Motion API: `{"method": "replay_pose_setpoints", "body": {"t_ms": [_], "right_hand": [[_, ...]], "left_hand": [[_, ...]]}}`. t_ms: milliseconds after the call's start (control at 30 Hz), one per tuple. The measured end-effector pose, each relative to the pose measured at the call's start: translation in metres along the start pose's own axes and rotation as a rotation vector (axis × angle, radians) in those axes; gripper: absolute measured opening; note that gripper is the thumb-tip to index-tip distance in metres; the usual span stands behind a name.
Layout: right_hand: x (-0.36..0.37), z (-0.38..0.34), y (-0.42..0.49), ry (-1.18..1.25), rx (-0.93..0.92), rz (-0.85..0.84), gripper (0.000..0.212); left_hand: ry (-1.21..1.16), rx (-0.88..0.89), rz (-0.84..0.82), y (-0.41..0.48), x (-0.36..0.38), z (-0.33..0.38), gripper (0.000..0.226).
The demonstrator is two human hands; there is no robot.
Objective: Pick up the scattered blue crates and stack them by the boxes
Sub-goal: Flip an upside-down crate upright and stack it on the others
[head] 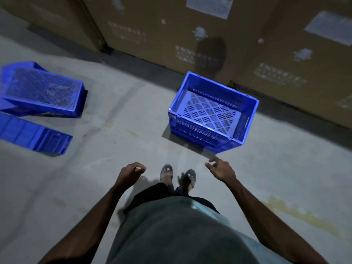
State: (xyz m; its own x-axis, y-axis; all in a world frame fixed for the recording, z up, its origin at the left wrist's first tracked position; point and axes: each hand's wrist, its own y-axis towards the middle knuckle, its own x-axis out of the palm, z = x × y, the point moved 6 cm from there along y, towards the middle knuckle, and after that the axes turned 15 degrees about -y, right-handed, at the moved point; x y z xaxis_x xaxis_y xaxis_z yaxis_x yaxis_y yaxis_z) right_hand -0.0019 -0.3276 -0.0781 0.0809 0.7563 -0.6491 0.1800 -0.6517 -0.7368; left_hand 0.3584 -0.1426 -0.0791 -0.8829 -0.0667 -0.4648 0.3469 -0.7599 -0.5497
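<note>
An upright blue crate (245, 116) with a perforated floor stands on the concrete right in front of the cardboard boxes (171, 25). At the far left an overturned blue crate (42, 90) leans tilted, bottom up. Just below it a third blue crate (34, 135) lies on its side, partly cut off by the frame edge. My left hand (131, 173) hangs in front of my body with its fingers curled shut and nothing in it. My right hand (221, 169) is just short of the upright crate's near corner, fingers loosely apart, holding nothing.
Tall cardboard boxes with white labels form a wall across the top of the view. Bare grey concrete floor (122, 119) lies between the left crates and the upright one. My sandalled feet (178, 175) are below the upright crate. A yellowish stain (297, 214) marks the floor at right.
</note>
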Motion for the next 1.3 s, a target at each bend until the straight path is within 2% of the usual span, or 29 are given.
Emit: {"method": "replay_pose_setpoints", "body": {"t_ms": [167, 333, 467, 567, 667, 767, 900, 1033, 1133, 1233, 1300], "right_hand": [[-0.002, -0.039, 0.001, -0.070, -0.077, -0.015, 0.042], [0.001, -0.117, 0.000, -0.157, -0.206, -0.032, 0.041], [0.015, -0.193, -0.005, -0.224, -0.289, -0.047, 0.041], [0.035, -0.251, -0.008, -0.269, -0.321, -0.050, 0.040], [0.062, -0.316, -0.011, -0.311, -0.332, -0.031, 0.039], [0.090, -0.393, -0.019, -0.339, -0.384, 0.072, 0.034], [0.132, -0.502, -0.036, -0.316, -0.471, 0.156, 0.025], [0.176, -0.612, -0.055, -0.327, -0.561, 0.139, 0.021], [0.206, -0.689, -0.065, -0.385, -0.660, 0.118, 0.020], [0.243, -0.759, -0.065, -0.467, -0.702, 0.050, 0.021], [0.272, -0.804, -0.062, -0.520, -0.708, -0.013, 0.020]], "left_hand": [[-0.081, 0.049, 0.172, -0.033, -0.031, -0.046, 0.028], [-0.227, 0.065, 0.286, -0.055, -0.072, -0.069, 0.048], [-0.275, -0.019, 0.337, -0.076, -0.111, -0.096, 0.021], [-0.416, -0.141, 0.422, -0.092, -0.149, -0.128, 0.006], [-0.439, -0.197, 0.430, -0.110, -0.190, -0.170, 0.009], [-0.408, -0.220, 0.471, -0.132, -0.235, -0.211, 0.015], [-0.511, -0.258, 0.537, -0.161, -0.288, -0.276, 0.020], [-0.595, -0.332, 0.597, -0.187, -0.341, -0.348, 0.014], [-0.621, -0.350, 0.659, -0.200, -0.392, -0.372, 0.005], [-0.692, -0.396, 0.730, -0.210, -0.439, -0.409, 0.018], [-0.735, -0.409, 0.790, -0.219, -0.472, -0.430, 0.018]]}}
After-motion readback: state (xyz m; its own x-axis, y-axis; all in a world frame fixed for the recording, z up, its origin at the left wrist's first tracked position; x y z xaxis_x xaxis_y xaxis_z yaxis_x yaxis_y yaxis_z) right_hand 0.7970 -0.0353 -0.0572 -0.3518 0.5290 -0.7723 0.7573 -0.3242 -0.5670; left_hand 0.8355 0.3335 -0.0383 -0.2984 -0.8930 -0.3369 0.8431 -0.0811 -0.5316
